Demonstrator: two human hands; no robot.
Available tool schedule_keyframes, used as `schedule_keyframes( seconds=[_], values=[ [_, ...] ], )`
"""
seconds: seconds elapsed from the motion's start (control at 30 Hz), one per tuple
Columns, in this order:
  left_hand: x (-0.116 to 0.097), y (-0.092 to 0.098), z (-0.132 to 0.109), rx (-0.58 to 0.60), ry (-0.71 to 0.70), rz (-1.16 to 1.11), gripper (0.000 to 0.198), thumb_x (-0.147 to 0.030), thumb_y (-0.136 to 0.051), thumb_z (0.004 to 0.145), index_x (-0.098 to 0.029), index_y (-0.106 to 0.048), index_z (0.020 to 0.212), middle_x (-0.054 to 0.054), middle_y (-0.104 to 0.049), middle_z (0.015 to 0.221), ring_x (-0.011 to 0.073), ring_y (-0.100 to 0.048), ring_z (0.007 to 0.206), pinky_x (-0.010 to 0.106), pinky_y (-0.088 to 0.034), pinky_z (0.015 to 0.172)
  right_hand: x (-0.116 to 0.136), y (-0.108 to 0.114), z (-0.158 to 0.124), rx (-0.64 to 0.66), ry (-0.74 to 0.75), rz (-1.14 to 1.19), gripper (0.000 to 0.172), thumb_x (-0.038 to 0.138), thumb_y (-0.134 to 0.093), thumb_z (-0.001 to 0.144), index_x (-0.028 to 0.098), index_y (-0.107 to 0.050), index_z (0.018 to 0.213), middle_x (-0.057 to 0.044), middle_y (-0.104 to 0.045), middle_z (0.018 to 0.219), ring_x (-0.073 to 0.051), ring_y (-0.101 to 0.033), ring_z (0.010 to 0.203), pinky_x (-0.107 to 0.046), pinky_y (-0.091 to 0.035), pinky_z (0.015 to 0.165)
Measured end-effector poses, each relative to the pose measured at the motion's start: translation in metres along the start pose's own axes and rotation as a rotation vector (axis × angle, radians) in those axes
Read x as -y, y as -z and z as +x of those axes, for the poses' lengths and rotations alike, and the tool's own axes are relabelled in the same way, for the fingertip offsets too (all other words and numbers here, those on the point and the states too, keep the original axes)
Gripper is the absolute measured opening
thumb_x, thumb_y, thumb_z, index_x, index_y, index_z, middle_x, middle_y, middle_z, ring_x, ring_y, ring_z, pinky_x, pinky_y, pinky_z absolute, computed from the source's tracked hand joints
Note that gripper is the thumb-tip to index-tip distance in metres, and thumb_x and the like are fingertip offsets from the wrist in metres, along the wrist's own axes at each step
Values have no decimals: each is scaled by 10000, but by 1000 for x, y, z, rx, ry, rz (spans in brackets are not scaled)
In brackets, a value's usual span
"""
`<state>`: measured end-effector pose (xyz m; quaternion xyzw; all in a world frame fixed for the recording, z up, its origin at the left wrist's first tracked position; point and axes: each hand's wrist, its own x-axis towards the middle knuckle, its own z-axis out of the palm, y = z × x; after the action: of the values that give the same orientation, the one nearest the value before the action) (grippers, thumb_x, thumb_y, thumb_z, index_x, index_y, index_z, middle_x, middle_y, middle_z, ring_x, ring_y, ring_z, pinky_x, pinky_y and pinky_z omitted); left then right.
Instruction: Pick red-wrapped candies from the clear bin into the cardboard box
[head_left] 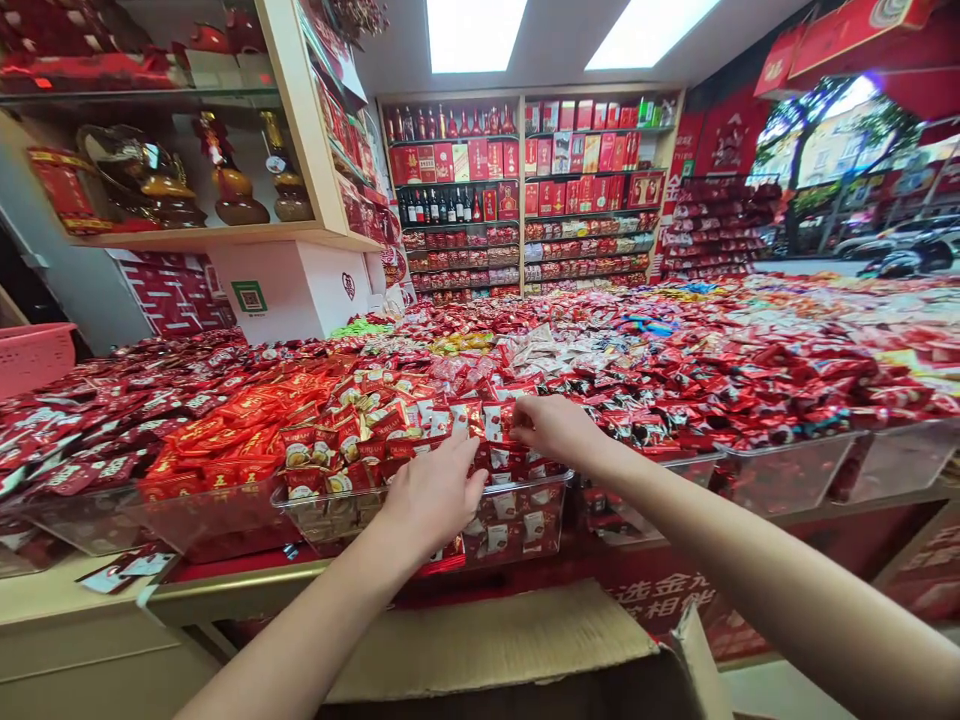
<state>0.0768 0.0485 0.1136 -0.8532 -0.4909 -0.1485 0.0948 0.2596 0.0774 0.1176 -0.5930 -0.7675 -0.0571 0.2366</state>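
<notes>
Both my hands are over a clear plastic bin [330, 515] heaped with red-and-white wrapped candies [390, 420]. My left hand [435, 490] rests on the candies at the bin's front, fingers bent down into the pile. My right hand [551, 425] lies a little farther back and to the right, its fingers curled over small white-and-red packets [495, 420]. The fingertips of both hands are hidden among the wrappers, so I cannot tell what either one holds.
Clear bins of red candy [750, 380] cover the long counter left and right. An open cardboard box [510, 650] stands below my arms. A pink basket [34, 355] sits far left. Shelves of bottles and red boxes [525, 180] line the back wall.
</notes>
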Motion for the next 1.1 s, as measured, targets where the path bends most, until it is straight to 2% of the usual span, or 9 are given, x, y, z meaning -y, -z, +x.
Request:
schedule_keyframes(
  seconds=[0.17,0.3,0.4,0.57,0.7,0.87,1.0,1.1],
  values=[
    [1,6,7,40,-6,16,345,-332,-436,814,-254,-477,1148,44,-621,1099,241,-600,946,334,-457,761,0,12,12,-24,9,19,104,254,-524,742,193,-607,729,-63,-662,765,-202,-582,737,-261,-352,583],
    [0,9,13,48,-33,20,329,-337,-443,811,-241,-502,1120,50,-622,1093,232,-587,964,319,-447,782,4,15,45,-58,-4,84,229,272,-529,763,162,-594,953,-99,-655,906,-212,-577,847,-280,-390,704],
    [-1,9,14,48,-48,17,320,-337,-442,812,-236,-511,1108,54,-622,1093,231,-580,982,322,-444,804,9,10,69,-23,-3,162,358,277,-613,711,149,-570,1043,-87,-664,884,-189,-591,803,-262,-413,699],
    [2,7,10,35,-62,-3,344,-319,-457,805,-230,-487,1135,61,-587,1157,227,-547,1050,328,-428,858,6,5,93,-19,-44,294,126,159,-631,679,143,-662,800,-54,-682,779,-141,-596,702,-215,-424,633],
    [4,5,7,31,-72,-28,354,-310,-461,804,-221,-479,1147,66,-578,1171,225,-540,1063,328,-422,874,-12,6,101,-101,-129,387,167,160,-554,738,105,-654,861,-79,-681,817,-124,-586,662,-208,-427,572],
    [4,7,7,36,-69,-56,347,-308,-462,806,-228,-483,1143,68,-583,1164,238,-538,1064,343,-430,858,-36,-1,102,-113,-175,457,125,154,-577,704,87,-666,761,-79,-678,740,-118,-571,613,-208,-428,545],
    [5,7,8,38,-59,-65,340,-304,-471,804,-238,-486,1137,65,-589,1149,234,-544,1052,333,-428,850,-44,-7,101,-144,-185,479,174,165,-549,730,98,-653,851,-81,-677,820,-111,-573,667,-203,-436,586],
    [6,7,7,29,-64,-67,338,-304,-474,802,-240,-490,1133,58,-594,1141,226,-554,1038,323,-429,848,-44,-9,98,-91,-179,467,123,151,-578,695,109,-670,766,-57,-678,727,-108,-565,617,-198,-427,557]
  ],
)
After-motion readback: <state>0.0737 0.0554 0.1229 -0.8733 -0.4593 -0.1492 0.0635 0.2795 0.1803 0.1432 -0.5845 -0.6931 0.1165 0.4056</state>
